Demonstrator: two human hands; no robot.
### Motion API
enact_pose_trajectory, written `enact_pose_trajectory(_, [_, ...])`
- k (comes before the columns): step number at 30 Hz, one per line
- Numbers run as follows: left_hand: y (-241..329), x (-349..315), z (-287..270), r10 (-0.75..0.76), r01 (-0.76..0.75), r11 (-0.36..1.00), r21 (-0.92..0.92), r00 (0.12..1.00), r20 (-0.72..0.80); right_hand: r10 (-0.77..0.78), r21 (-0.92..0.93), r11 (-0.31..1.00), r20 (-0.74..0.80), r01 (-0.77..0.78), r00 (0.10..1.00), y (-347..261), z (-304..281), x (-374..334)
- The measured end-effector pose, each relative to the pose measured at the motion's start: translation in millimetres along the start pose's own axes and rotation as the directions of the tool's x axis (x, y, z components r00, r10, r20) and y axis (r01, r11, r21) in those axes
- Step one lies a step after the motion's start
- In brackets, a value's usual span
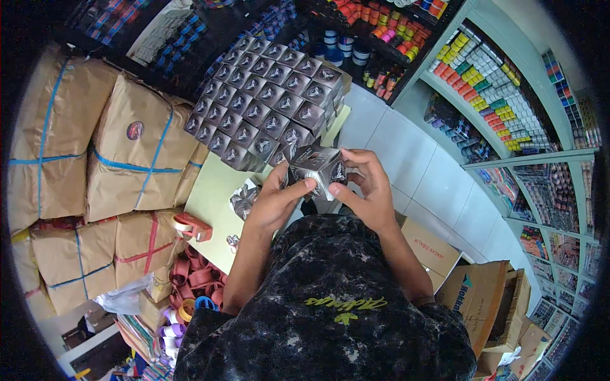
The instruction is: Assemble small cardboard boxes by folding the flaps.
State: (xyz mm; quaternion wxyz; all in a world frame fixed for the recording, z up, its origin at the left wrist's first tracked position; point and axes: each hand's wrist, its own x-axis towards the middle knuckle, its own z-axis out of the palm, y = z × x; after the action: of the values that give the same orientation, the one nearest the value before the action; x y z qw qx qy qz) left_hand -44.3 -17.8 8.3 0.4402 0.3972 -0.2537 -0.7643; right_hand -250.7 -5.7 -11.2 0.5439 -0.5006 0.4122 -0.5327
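Observation:
Between my two hands is a small dark grey printed box (321, 166), held up in front of my chest. My left hand (274, 202) grips its left side, with the thumb on the near face. On the other side, my right hand (371, 193) has its thumb at the lower edge and fingers at the upper right corner. Just beyond stands a large block of matching boxes (254, 105), set in tight rows on a pale yellow-green table (206, 190). Beside my left wrist lies a dark printed carton piece (244, 198), partly covered by the hand.
A red tape dispenser (192, 227) sits at the table's left edge, near a small shiny item (233, 241). Strapped brown paper parcels (130, 140) are piled at left. Shelves of colourful spools (489, 89) line the right. Open cardboard cartons (483, 305) stand at lower right.

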Motion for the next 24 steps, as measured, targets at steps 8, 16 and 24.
enact_pose_trajectory(8, [-5,0,3,0.001,-0.006,0.994,0.106,0.999,0.044,0.05,0.08,0.995,0.045,-0.054,0.998,4,-4,-3])
enact_pose_trajectory(16, [-5,4,8,0.031,-0.057,0.972,0.227,0.993,0.117,0.055,0.084,0.995,0.056,-0.06,0.997,4,-8,-3])
enact_pose_trajectory(24, [-2,7,10,0.022,-0.055,0.968,0.243,0.99,0.138,0.045,0.083,0.995,0.038,-0.048,0.998,7,-9,-1])
